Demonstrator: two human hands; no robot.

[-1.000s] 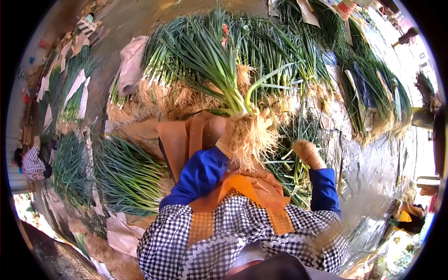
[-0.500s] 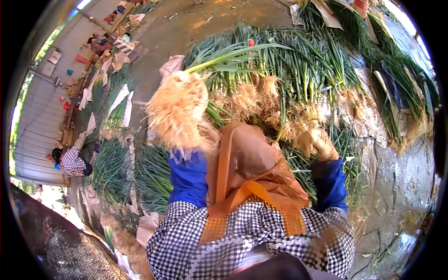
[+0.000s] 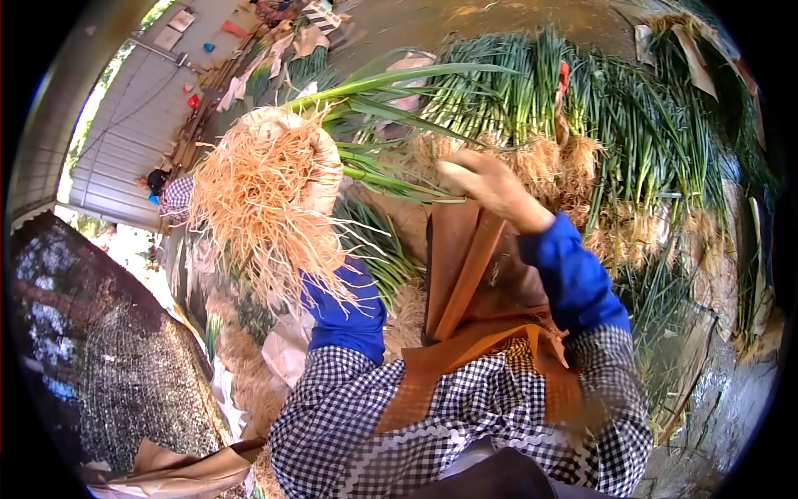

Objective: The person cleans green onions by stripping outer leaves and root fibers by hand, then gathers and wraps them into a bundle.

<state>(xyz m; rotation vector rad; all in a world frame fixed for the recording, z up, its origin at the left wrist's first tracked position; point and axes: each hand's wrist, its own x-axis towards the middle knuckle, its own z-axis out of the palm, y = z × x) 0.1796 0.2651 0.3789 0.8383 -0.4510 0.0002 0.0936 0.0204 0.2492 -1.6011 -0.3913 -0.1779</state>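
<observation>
My left hand, gloved, is raised at the left and wrapped round a bunch of green onions. The bunch's pale, tangled roots face me and hang over the wrist; its green leaves point right. My right hand is lifted over my brown apron, to the right of the leaf tips. Its fingers point left at the leaves, slightly blurred, and hold nothing that shows.
A long row of green onions lies across the floor ahead. Another pile lies at my left. A person sits at the far left. Dark netting fills the lower left.
The view has turned left. My left hand has carried the bunch from in front of my apron to the upper left. My right hand has risen and moved inward, its fingers now extended.
</observation>
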